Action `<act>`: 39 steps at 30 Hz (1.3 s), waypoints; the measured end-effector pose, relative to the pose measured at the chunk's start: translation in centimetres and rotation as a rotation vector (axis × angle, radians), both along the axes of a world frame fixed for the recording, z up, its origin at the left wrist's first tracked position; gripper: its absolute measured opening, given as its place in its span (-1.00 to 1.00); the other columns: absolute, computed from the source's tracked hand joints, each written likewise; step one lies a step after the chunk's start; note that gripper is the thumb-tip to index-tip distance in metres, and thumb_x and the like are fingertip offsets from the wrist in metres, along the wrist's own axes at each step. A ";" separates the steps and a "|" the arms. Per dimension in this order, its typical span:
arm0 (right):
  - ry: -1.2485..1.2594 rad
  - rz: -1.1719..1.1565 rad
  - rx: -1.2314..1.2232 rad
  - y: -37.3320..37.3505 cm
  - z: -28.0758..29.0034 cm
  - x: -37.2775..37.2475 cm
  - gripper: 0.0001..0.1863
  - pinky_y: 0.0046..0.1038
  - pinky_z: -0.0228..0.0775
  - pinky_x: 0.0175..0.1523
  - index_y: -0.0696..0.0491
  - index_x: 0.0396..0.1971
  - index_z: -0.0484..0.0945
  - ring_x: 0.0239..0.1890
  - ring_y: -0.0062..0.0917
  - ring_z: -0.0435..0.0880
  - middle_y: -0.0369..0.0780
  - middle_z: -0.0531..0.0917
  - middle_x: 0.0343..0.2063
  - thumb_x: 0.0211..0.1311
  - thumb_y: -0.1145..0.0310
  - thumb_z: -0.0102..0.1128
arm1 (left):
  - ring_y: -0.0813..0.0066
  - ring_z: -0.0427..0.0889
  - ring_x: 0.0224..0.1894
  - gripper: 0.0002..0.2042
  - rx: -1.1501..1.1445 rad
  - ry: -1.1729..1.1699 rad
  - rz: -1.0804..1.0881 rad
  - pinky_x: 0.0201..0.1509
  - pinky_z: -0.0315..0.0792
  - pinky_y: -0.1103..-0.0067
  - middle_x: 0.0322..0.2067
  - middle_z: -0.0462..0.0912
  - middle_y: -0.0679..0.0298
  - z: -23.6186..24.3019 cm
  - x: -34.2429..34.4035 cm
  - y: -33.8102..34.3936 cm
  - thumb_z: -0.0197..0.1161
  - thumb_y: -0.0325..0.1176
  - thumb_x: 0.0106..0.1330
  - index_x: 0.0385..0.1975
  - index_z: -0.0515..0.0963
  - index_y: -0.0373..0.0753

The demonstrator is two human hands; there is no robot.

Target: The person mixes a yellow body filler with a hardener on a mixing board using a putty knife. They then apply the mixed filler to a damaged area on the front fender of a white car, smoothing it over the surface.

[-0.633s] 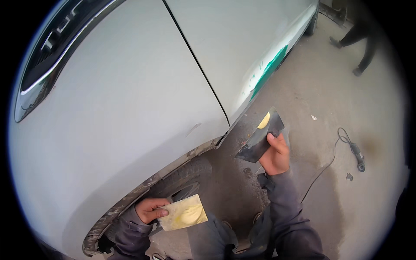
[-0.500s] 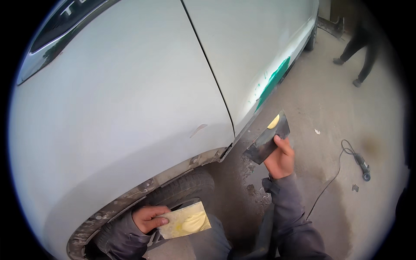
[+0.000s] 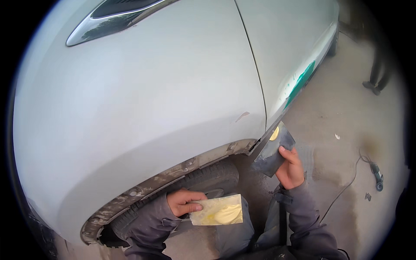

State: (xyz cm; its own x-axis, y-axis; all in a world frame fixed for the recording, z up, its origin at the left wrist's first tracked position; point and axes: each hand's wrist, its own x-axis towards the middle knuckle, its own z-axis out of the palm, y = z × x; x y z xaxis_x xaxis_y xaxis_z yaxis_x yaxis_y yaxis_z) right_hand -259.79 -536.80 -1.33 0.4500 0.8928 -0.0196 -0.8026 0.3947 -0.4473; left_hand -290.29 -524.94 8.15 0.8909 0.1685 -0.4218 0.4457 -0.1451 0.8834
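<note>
Left grip, six o'clock, pinches a pale card heaped with yellow paste, tyre just beyond; right grip, four o'clock, clasps a dark flat spreader bearing a yellow dab! Farther out, corded tool past three, green patch at two on the pale car.

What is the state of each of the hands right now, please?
Left hand: closed, holding a pale rectangular plate with yellow paste on it.
Right hand: closed, holding a dark flat spreader, also with yellow paste.
</note>
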 end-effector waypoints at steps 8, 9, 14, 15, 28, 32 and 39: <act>-0.115 0.011 0.013 0.5 1.2 -1.3 -0.62 -0.32 0.40 0.13 0.14 0.08 0.40 0.02 -0.43 0.56 -0.19 0.57 -0.02 0.23 0.56 0.03 | 0.53 0.58 -0.30 -0.76 0.028 -0.101 -0.141 -0.21 0.41 0.60 -0.38 0.61 0.21 -0.8 -0.3 0.2 0.09 -0.33 0.40 -0.13 0.49 -0.41; -0.101 0.018 0.011 0.5 1.1 -1.2 -0.62 -0.31 0.40 0.13 0.14 0.08 0.41 0.02 -0.42 0.56 -0.18 0.57 -0.02 0.23 0.56 0.03 | 0.52 0.58 -0.29 -0.76 0.015 -0.099 -0.118 -0.20 0.41 0.59 -0.37 0.61 0.21 -0.8 -0.4 0.1 0.09 -0.32 0.40 -0.13 0.49 -0.40; -0.048 0.234 0.147 -1.6 -2.1 -1.1 -0.69 -0.16 0.31 0.22 0.07 0.01 0.45 0.14 -0.29 0.48 -0.14 0.49 0.10 0.25 0.46 0.03 | 0.55 0.53 -0.25 -0.76 0.040 -0.139 -0.056 -0.15 0.38 0.60 -0.35 0.60 0.23 -0.9 -1.4 -0.5 0.08 -0.34 0.40 -0.08 0.46 -0.38; -0.021 0.278 0.225 -2.7 -4.3 -0.6 -0.73 -0.12 0.30 0.22 0.05 -0.03 0.47 0.18 -0.27 0.44 -0.14 0.46 0.13 0.26 0.43 0.03 | 0.60 0.51 -0.21 -0.75 0.031 -0.150 -0.069 -0.11 0.37 0.62 -0.31 0.59 0.28 -1.0 -0.8 -0.3 0.07 -0.33 0.41 -0.06 0.45 -0.37; 0.183 0.456 0.338 -15.7 -10.7 -6.5 -0.76 0.38 0.04 0.19 -0.19 -0.23 0.58 0.23 0.37 0.12 -0.16 0.45 0.12 0.21 0.02 0.21 | 0.41 0.38 -0.10 -0.79 -0.160 -0.567 0.780 0.04 0.29 0.53 -0.18 0.40 0.20 -17.2 12.1 -16.5 -0.02 -0.43 0.41 -0.01 0.37 -0.31; 0.194 0.242 0.011 -17.5 -11.4 -5.5 -0.79 0.10 0.13 0.28 -0.03 -0.27 0.57 0.31 -0.13 0.23 -0.16 0.42 0.16 0.05 0.35 0.27 | 0.43 0.40 -0.13 -0.79 0.181 -0.544 0.794 0.01 0.32 0.53 -0.19 0.41 0.23 -19.7 13.4 -18.6 -0.03 -0.42 0.41 -0.07 0.39 -0.38; 0.129 0.217 0.006 -16.7 -11.6 -5.5 -0.82 0.41 0.05 0.21 0.12 -0.31 0.51 0.27 0.07 0.26 0.06 0.42 0.12 0.12 0.37 0.16 | 0.38 0.31 0.07 -0.77 0.006 -0.411 0.839 0.18 0.23 0.55 -0.02 0.29 0.17 -20.7 13.5 -17.7 0.07 -0.41 0.38 -0.02 0.43 -0.30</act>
